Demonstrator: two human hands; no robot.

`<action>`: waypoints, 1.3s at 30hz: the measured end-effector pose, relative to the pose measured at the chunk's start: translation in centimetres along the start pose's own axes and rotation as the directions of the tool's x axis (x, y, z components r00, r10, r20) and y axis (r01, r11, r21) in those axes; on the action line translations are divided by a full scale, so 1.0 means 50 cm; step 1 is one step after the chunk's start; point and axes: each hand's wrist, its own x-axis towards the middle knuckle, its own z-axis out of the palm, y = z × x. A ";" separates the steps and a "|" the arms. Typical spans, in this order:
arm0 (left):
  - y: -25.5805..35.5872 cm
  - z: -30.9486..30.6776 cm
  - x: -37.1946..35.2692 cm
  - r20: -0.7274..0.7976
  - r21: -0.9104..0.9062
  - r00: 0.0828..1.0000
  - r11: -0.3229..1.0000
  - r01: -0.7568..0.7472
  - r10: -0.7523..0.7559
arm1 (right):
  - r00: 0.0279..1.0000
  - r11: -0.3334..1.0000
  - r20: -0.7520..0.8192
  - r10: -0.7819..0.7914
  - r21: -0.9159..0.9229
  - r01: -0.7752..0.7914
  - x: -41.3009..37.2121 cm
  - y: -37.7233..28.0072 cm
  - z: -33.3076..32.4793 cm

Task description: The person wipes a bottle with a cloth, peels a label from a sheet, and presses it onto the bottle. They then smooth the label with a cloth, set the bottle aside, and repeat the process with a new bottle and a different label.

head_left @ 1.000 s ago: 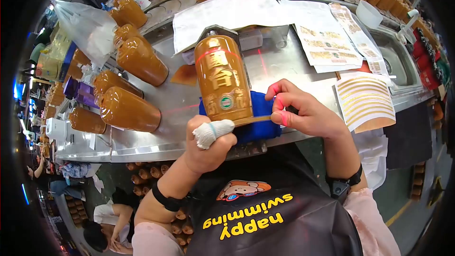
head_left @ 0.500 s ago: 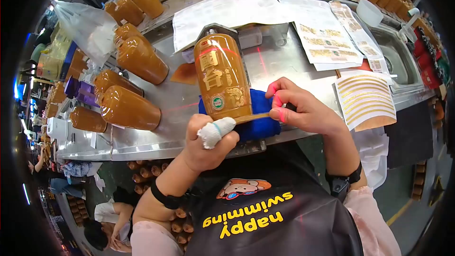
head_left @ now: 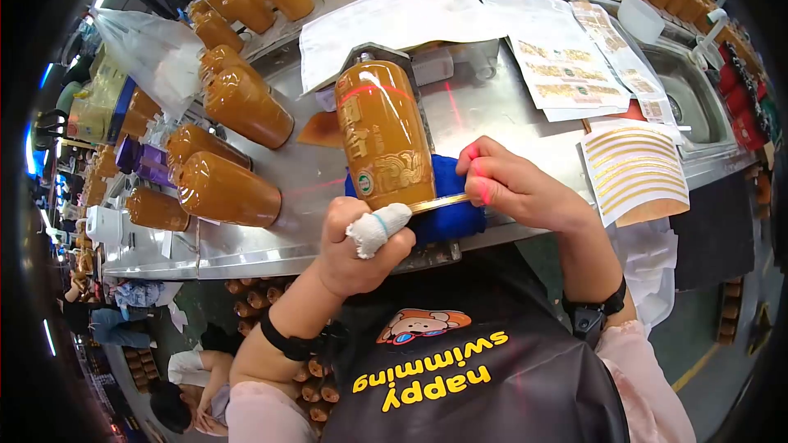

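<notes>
A brown glazed bottle (head_left: 382,135) with raised gold characters and a green round mark lies in a dark holder, its base towards me. A thin gold strip (head_left: 439,203) runs along the base edge. My right hand (head_left: 521,184) pinches the strip's free end between thumb and fingers. At the near left corner of the base is my left hand (head_left: 361,246), curled, with a white cover on one finger, touching the bottle and the strip's other end. A blue cloth (head_left: 450,226) lies under and beside the base. Red laser lines cross the bottle.
Several brown bottles (head_left: 230,189) stand at the left. To the right are a sheet of curved gold strips (head_left: 636,168), printed label sheets (head_left: 566,74) and a sink (head_left: 689,102). More bottles line a conveyor at the back. A person (head_left: 193,394) is at the lower left.
The bottle has rotated, so its characters and green mark sit further left. My right hand has shifted slightly left. Bottles on the conveyor at the back have moved right.
</notes>
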 end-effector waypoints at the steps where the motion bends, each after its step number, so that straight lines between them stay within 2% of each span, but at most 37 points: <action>1: -0.004 0.000 0.003 0.012 -0.026 1.000 1.000 -0.001 0.002 | 1.000 1.000 -0.004 -0.006 -0.009 0.006 0.001 -0.003 0.000; 4: -0.011 -0.011 0.042 0.045 0.033 0.975 0.975 -0.220 0.219 | 1.000 1.000 -0.021 -0.012 -0.012 0.011 -0.003 -0.009 0.003; 7: -0.009 -0.009 0.043 0.054 0.033 0.976 0.977 -0.212 0.211 | 1.000 1.000 -0.027 0.002 0.015 -0.002 -0.001 -0.012 0.004; 10: -0.004 -0.019 0.021 0.015 0.079 0.997 0.994 -0.078 0.077 | 0.999 1.000 -0.044 -0.003 0.016 0.003 -0.005 -0.023 -0.001; 11: -0.004 -0.016 0.007 -0.001 0.114 1.000 0.993 0.017 -0.017 | 0.998 1.000 -0.055 -0.031 0.005 0.031 -0.006 -0.029 -0.001; 14: 0.002 0.009 -0.007 -0.185 -0.072 0.936 0.954 0.290 -0.299 | 0.991 0.992 -0.047 -0.122 -0.004 0.122 -0.004 -0.064 -0.007; 15: -0.001 0.014 -0.014 -0.158 -0.103 0.935 0.947 0.303 -0.317 | 0.988 0.988 -0.039 -0.151 -0.004 0.151 -0.004 -0.072 -0.008; 18: 0.004 0.019 -0.015 -0.168 -0.129 0.920 0.933 0.336 -0.354 | 0.995 0.996 -0.070 -0.076 0.032 0.078 -0.006 -0.073 -0.008; 21: 0.012 0.007 -0.002 -0.137 -0.343 0.880 0.855 0.390 -0.456 | 0.995 0.999 -0.096 -0.018 -0.051 0.013 -0.006 -0.051 -0.005; 24: 0.023 0.012 -0.002 -0.036 -0.453 0.815 0.736 0.503 -0.578 | 0.994 0.998 -0.111 0.006 -0.055 -0.012 -0.006 -0.034 0.002; 28: 0.027 0.019 -0.005 -0.111 -0.411 0.812 0.770 0.488 -0.573 | 0.993 0.996 -0.097 0.062 -0.057 -0.067 -0.004 -0.032 0.003; 30: 0.023 -0.011 -0.007 -0.120 -0.117 0.943 0.948 0.296 -0.309 | 0.993 0.996 -0.099 0.066 -0.048 -0.071 -0.004 -0.023 0.003; 31: 0.021 -0.022 -0.008 -0.089 0.031 0.982 0.985 0.172 -0.169 | 0.993 0.996 -0.098 0.070 -0.052 -0.076 -0.005 -0.020 0.002; 34: 0.015 -0.017 -0.008 -0.099 -0.009 0.994 0.999 0.041 -0.041 | 0.993 0.996 -0.092 0.074 -0.050 -0.079 -0.006 -0.010 0.001; 38: 0.000 -0.034 0.041 -0.001 0.103 0.981 0.976 -0.193 0.195 | 0.992 0.997 -0.100 0.074 -0.029 -0.077 -0.008 -0.007 0.003; 39: -0.003 -0.031 0.045 0.020 0.107 0.977 0.971 -0.213 0.212 | 0.992 0.996 -0.098 0.079 -0.029 -0.082 -0.009 -0.008 0.002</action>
